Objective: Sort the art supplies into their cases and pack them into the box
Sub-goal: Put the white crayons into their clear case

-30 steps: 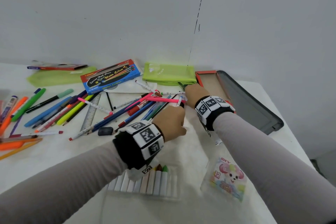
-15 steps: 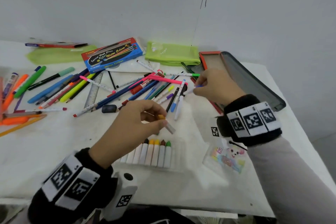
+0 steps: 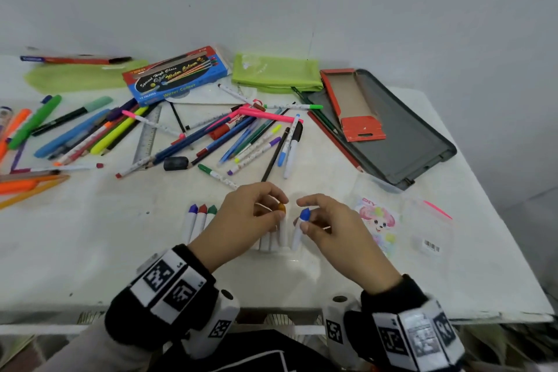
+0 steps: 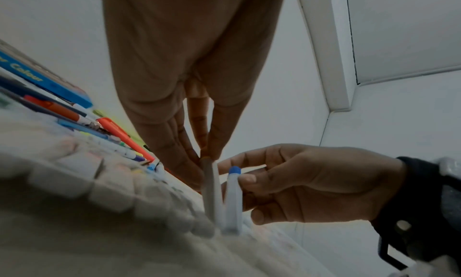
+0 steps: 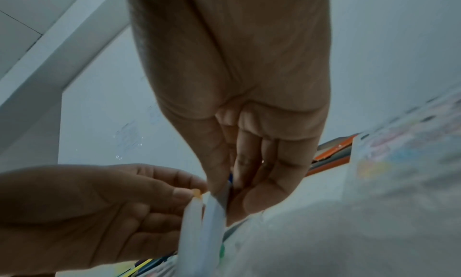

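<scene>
A row of white crayons (image 3: 196, 220) with purple, red and green tips lies in a clear case at the table's front edge; my hands hide much of it. My left hand (image 3: 279, 210) pinches an orange-tipped crayon (image 3: 282, 208) by its tip, standing slanted at the row's right end. Beside it my right hand (image 3: 303, 214) pinches a blue-tipped crayon (image 3: 304, 214) between thumb and forefinger. The left wrist view shows the orange crayon (image 4: 210, 184) and blue crayon (image 4: 234, 194) side by side, bases down at the row. In the right wrist view both crayons (image 5: 199, 218) nearly touch.
Loose markers and pens (image 3: 241, 136) lie piled mid-table, more at the left (image 3: 60, 130). Behind are a blue water-colour box (image 3: 178, 75), green pouch (image 3: 276, 72) and grey box (image 3: 416, 142) holding an orange card case (image 3: 350, 100). A sticker pack (image 3: 377, 222) and clear bag (image 3: 428, 226) lie right.
Both hands pulled back from the marker pile to the crayon row at the front. The left brought the orange crayon down to the row; the right now holds a blue one.
</scene>
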